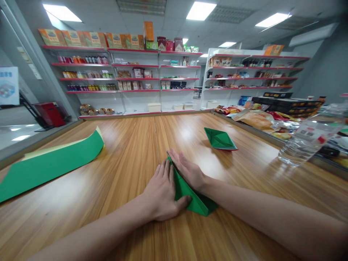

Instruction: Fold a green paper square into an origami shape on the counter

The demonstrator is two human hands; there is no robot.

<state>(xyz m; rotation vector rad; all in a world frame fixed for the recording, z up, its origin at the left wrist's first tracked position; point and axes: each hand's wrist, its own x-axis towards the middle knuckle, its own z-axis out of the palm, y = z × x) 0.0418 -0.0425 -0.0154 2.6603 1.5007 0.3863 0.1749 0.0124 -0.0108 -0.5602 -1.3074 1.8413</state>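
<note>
A sheet of green paper [187,192], folded to a long point at its far end, lies on the wooden table in front of me. My left hand [163,192] rests flat over its left side, fingers stretched forward and the thumb on the near part. Along the right side, my right hand [190,170] leans on its edge with fingers extended toward the far tip. Both palms hide part of the folds. Farther right sits a folded green paper piece [219,139] with layered edges, apart from my hands.
At left a curled strip of green paper [57,166] lies on the wooden table [125,145]. A clear plastic bottle [301,141] stands at the right edge, beside heaped packaged goods [258,119]. Stocked shelves [136,78] line the back.
</note>
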